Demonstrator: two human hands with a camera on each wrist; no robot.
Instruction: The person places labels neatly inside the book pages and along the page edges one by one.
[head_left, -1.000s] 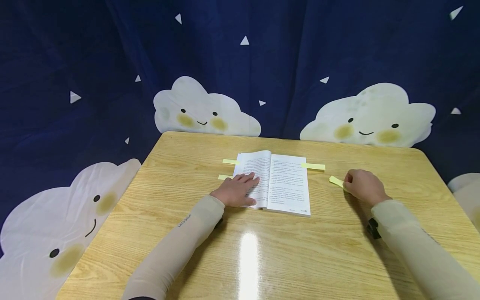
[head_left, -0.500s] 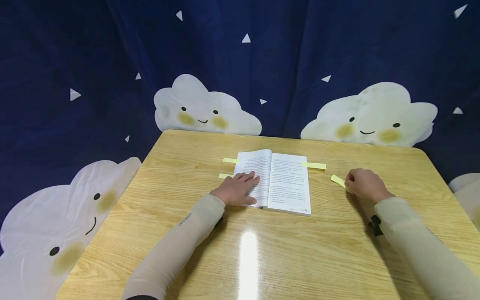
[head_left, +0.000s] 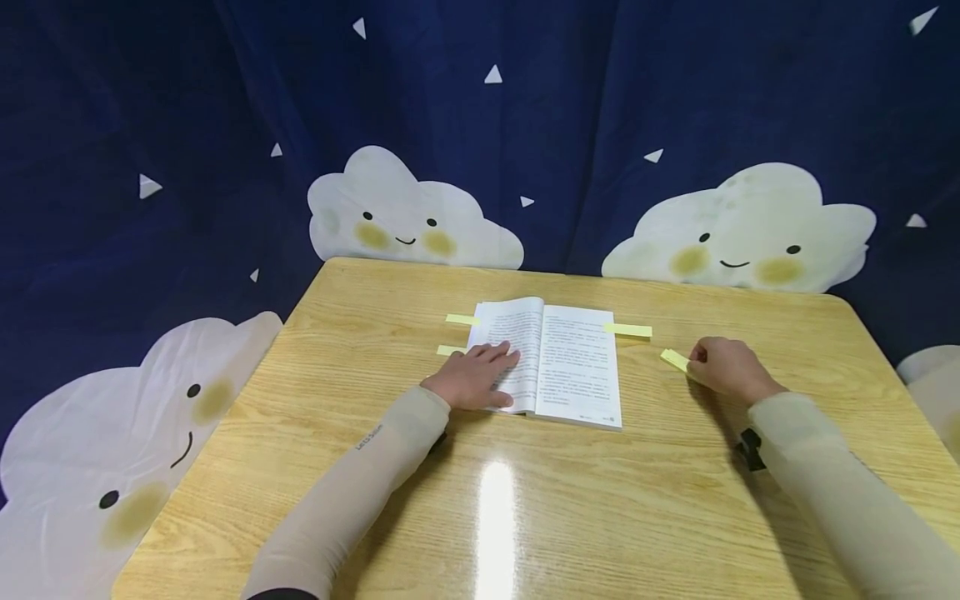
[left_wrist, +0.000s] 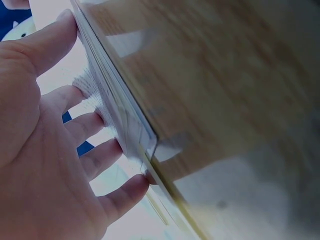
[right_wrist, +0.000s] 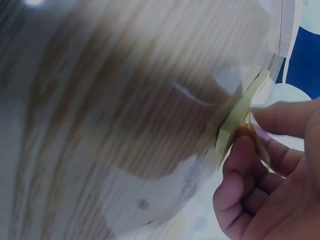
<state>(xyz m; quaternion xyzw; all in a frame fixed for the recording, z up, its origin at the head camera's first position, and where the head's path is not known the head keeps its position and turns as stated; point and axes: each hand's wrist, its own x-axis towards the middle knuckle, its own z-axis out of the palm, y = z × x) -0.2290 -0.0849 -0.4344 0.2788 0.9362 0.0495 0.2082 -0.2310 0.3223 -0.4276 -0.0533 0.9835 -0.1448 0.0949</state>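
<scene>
An open book [head_left: 576, 367] with printed pages lies on the wooden table. My left hand [head_left: 471, 379] rests with fingers spread on its left page. In the left wrist view the fingers [left_wrist: 102, 157] reach along the page near the book's edge. To the right of the book, close over the table, my right hand [head_left: 729, 368] pinches a small yellow sticky-note pad [head_left: 675, 359]. The right wrist view shows the narrow pad [right_wrist: 239, 115] between thumb and curled fingers, with a yellow slip [right_wrist: 260, 147] bent back among the fingers.
Two yellow sticky notes, an upper one [head_left: 461, 319] and a lower one [head_left: 448, 350], stick out past the book's left edge. Another sticky note [head_left: 632, 331] juts from the right page. Behind the table [head_left: 360, 333] hangs a dark blue curtain [head_left: 555, 125] with clouds.
The right hand shifts slightly at the sticky-note pad, and less of the pad shows beyond its fingers. The left hand stays on the page. The head view tilts a little.
</scene>
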